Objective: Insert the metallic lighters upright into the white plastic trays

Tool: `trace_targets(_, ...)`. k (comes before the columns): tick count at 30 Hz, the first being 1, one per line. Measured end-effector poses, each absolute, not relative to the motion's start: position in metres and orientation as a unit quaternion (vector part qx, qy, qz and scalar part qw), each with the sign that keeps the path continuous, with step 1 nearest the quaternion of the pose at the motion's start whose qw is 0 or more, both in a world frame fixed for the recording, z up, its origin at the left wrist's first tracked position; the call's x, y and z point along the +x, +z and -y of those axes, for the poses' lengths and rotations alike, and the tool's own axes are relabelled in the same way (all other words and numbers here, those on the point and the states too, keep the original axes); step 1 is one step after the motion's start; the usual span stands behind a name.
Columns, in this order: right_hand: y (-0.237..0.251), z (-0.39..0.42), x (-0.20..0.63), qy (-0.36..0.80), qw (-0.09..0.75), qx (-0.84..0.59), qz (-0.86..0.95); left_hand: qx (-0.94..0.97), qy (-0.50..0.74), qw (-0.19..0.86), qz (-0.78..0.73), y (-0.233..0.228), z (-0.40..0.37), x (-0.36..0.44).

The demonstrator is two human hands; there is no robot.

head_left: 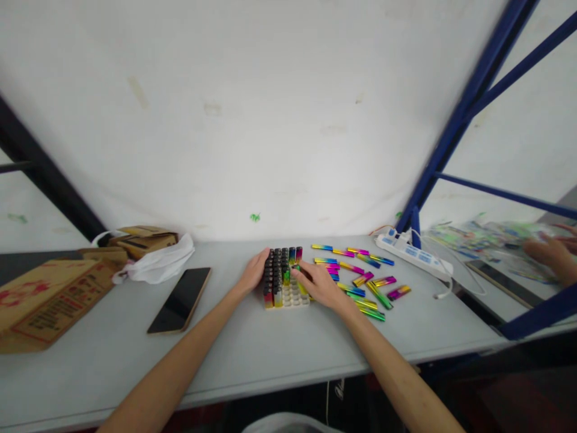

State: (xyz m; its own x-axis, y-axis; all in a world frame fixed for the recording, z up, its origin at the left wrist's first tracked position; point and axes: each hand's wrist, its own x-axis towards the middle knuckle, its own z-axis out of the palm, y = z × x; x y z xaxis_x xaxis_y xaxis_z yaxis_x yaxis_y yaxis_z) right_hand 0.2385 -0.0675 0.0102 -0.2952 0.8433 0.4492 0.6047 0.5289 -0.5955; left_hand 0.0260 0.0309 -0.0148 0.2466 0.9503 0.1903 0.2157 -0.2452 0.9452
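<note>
A white tray (288, 305) with rows of round holes stands on the table in front of me. Black-topped lighters (276, 270) in shiny coloured sleeves fill its left and far part; holes at the near right show bare. My left hand (255, 272) lies along the tray's left side, fingers stretched out against the outer lighters. Over the right half, my right hand (318, 282) has thumb and fingers closed on a green lighter (286, 275), upright among the rows. Its lower end is hidden. Several loose metallic rainbow-coloured sleeves (378, 294) lie scattered right of the tray.
A phone (180, 300) lies at left, near a white plastic bag (160, 261) and cardboard boxes (58, 294). A power strip (415, 255) with cables sits at back right by a blue metal frame (451, 132). Beyond it, another person's hand (547, 255) shows near a second phone (502, 282).
</note>
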Motion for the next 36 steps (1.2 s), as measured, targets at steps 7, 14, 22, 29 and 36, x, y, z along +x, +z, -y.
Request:
trace_targets(7, 0.005, 0.067, 0.241, 0.164, 0.351, -0.452, 0.803, 0.673, 0.426, 0.418, -0.437, -0.018, -0.031, 0.025)
trace_targets(14, 0.004, 0.07, 0.224, 0.083, 0.28, -0.504, 0.813, 0.677, 0.429, 0.41, -0.436, -0.019, -0.033, 0.025)
trace_targets(22, 0.022, 0.077, 0.276, 0.126, 0.303, -0.482, 0.812, 0.676, 0.427, 0.401, -0.447, -0.017, -0.033, 0.026)
trace_targets(29, 0.034, 0.141, 0.378, 0.13, 0.282, -0.565, 0.765, 0.68, 0.422, 0.41, -0.437, -0.018, -0.034, 0.025)
trace_targets(36, -0.007, 0.2, 0.408, 0.065, 0.27, -0.603, 0.748, 0.675, 0.427, 0.406, -0.444, -0.019, -0.034, 0.025)
